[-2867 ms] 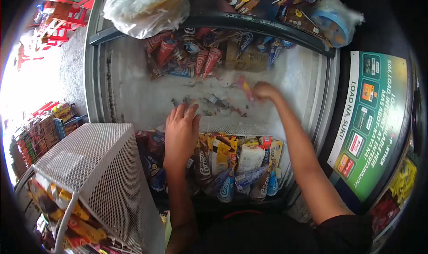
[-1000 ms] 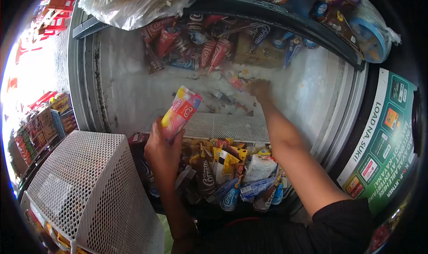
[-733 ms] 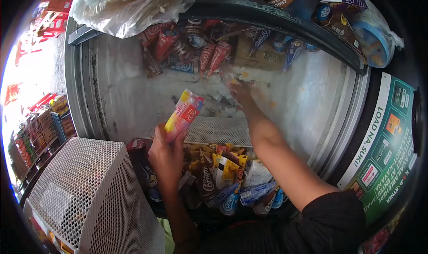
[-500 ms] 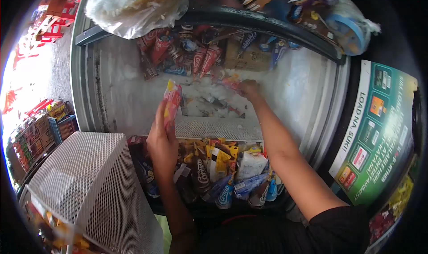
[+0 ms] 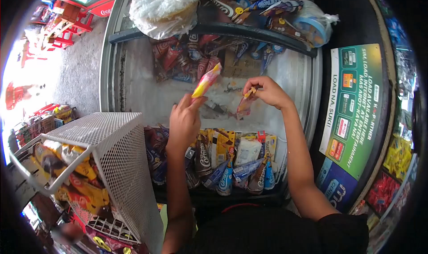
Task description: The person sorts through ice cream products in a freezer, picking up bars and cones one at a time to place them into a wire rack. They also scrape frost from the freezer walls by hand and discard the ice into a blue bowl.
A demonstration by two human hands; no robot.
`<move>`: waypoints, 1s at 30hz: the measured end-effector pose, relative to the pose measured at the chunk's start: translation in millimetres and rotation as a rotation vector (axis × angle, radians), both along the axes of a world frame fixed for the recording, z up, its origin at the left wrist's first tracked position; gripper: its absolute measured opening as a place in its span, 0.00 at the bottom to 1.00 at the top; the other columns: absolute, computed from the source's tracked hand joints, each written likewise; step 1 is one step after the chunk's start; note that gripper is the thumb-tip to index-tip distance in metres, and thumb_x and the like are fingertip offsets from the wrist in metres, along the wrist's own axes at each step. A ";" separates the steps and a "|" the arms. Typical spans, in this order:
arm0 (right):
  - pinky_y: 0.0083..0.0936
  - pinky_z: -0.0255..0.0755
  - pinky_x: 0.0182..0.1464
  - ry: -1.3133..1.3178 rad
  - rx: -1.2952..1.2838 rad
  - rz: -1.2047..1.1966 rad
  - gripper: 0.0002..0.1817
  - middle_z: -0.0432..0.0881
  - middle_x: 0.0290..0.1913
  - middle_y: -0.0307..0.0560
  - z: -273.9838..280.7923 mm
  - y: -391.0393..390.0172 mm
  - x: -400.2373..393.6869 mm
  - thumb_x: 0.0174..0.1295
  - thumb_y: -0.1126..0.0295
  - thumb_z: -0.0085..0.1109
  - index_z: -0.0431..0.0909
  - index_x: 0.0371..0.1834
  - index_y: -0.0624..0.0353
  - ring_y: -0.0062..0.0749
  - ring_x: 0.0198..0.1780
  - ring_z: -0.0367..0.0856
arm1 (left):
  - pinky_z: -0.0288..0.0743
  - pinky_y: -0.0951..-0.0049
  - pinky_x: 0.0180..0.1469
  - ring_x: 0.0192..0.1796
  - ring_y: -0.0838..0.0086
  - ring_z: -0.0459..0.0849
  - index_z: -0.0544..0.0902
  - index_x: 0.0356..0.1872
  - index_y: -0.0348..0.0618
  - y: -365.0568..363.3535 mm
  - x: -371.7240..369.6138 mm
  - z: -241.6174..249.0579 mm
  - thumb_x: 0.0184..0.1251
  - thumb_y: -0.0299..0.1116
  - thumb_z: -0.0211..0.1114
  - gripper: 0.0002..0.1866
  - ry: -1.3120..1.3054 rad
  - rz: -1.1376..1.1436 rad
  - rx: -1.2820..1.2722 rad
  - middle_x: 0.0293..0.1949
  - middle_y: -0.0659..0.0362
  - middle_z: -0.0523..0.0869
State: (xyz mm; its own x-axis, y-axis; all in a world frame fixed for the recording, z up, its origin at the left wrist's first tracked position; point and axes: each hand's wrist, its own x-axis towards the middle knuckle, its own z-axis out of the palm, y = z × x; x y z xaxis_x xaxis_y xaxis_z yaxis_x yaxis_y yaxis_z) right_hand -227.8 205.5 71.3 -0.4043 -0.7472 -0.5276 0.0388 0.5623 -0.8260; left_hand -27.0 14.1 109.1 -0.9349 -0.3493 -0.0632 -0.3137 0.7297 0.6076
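Over the open chest freezer, my left hand is closed on the lower end of a pink and yellow ice cream packet, which points up and right. To its right, my right hand pinches a crumpled pinkish wrapped item that hangs down from the fingers. Below both hands is a row of wrapped cones and packets, among them a brown Cornetto cone and a blue cone. More red cones lie at the freezer's back left, beside a cardboard box.
A white mesh basket with yellow packets stands at the left. A plastic-wrapped bundle and a bagged blue-lidded tub rest on the freezer top. A green sign is at the right.
The view has shifted, showing more of the basket. My right hand has lifted its item out from the frosty freezer floor. My left hand still holds its packet, now tilted further right.
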 end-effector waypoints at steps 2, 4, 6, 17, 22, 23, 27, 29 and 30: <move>0.23 0.78 0.43 -0.201 -0.211 -0.115 0.10 0.82 0.38 0.45 31.1 -0.9 -0.5 0.49 0.87 0.51 0.79 0.31 0.63 0.28 0.40 0.81 | 0.70 0.62 0.43 0.43 0.58 0.78 0.80 0.48 0.44 6.6 -7.3 9.5 0.59 0.33 0.61 0.15 0.037 -0.038 0.096 0.39 0.53 0.77; 0.23 0.78 0.43 -0.293 -0.346 -0.188 0.09 0.82 0.38 0.45 49.0 -0.4 0.5 0.51 0.86 0.53 0.79 0.33 0.64 0.28 0.41 0.81 | 0.71 0.61 0.44 0.44 0.57 0.78 0.80 0.49 0.43 20.7 -15.5 21.6 0.59 0.37 0.62 0.17 0.081 -0.031 0.152 0.39 0.53 0.77; 0.23 0.79 0.43 -0.398 -0.482 -0.255 0.08 0.82 0.39 0.46 60.3 0.0 7.3 0.54 0.85 0.54 0.79 0.34 0.64 0.28 0.42 0.82 | 0.74 0.61 0.46 0.45 0.57 0.80 0.79 0.51 0.39 38.2 -19.9 32.4 0.58 0.42 0.67 0.23 0.084 -0.003 0.233 0.40 0.51 0.77; 0.18 0.63 0.15 0.183 -0.090 -0.586 0.09 0.81 0.21 0.41 14.4 39.4 6.6 0.59 0.66 0.63 0.81 0.33 0.61 0.17 0.14 0.74 | 0.73 0.74 0.37 0.34 0.74 0.80 0.78 0.44 0.28 21.6 -9.8 43.9 0.60 0.33 0.68 0.18 0.071 0.102 0.876 0.34 0.54 0.80; 0.32 0.73 0.27 0.604 0.091 -0.414 0.13 0.80 0.21 0.50 -48.1 55.6 37.5 0.60 0.61 0.58 0.82 0.26 0.60 0.41 0.23 0.81 | 0.71 0.67 0.34 0.29 0.62 0.79 0.81 0.40 0.36 20.9 -89.2 102.9 0.54 0.38 0.70 0.17 0.144 -0.087 0.409 0.28 0.50 0.80; 0.34 0.75 0.33 0.704 0.065 -0.370 0.10 0.82 0.25 0.54 -56.2 57.0 45.6 0.59 0.65 0.58 0.82 0.31 0.60 0.47 0.28 0.83 | 0.72 0.64 0.34 0.30 0.57 0.80 0.82 0.39 0.37 22.6 -112.0 115.1 0.53 0.41 0.69 0.18 0.203 -0.145 0.301 0.29 0.48 0.80; 0.35 0.75 0.44 0.648 -0.051 -0.390 0.14 0.82 0.40 0.56 -53.5 65.8 68.5 0.55 0.72 0.58 0.80 0.46 0.58 0.51 0.43 0.81 | 0.73 0.54 0.36 0.35 0.49 0.82 0.84 0.31 0.41 28.1 -217.1 146.7 0.52 0.52 0.65 0.22 0.287 -0.271 -0.018 0.27 0.44 0.82; 0.34 0.75 0.47 0.645 0.005 -0.309 0.18 0.81 0.45 0.56 -46.6 73.9 65.3 0.54 0.74 0.59 0.78 0.50 0.57 0.50 0.46 0.81 | 0.76 0.56 0.39 0.36 0.51 0.84 0.86 0.33 0.44 31.3 -264.8 146.9 0.53 0.52 0.64 0.21 0.244 -0.308 -0.112 0.28 0.45 0.84; 0.33 0.75 0.48 0.529 0.012 -0.287 0.17 0.81 0.45 0.55 -45.1 81.4 61.3 0.54 0.75 0.58 0.79 0.49 0.58 0.49 0.47 0.81 | 0.77 0.55 0.41 0.36 0.51 0.85 0.86 0.34 0.44 32.3 -287.8 139.3 0.50 0.54 0.66 0.22 0.260 -0.307 -0.111 0.29 0.45 0.85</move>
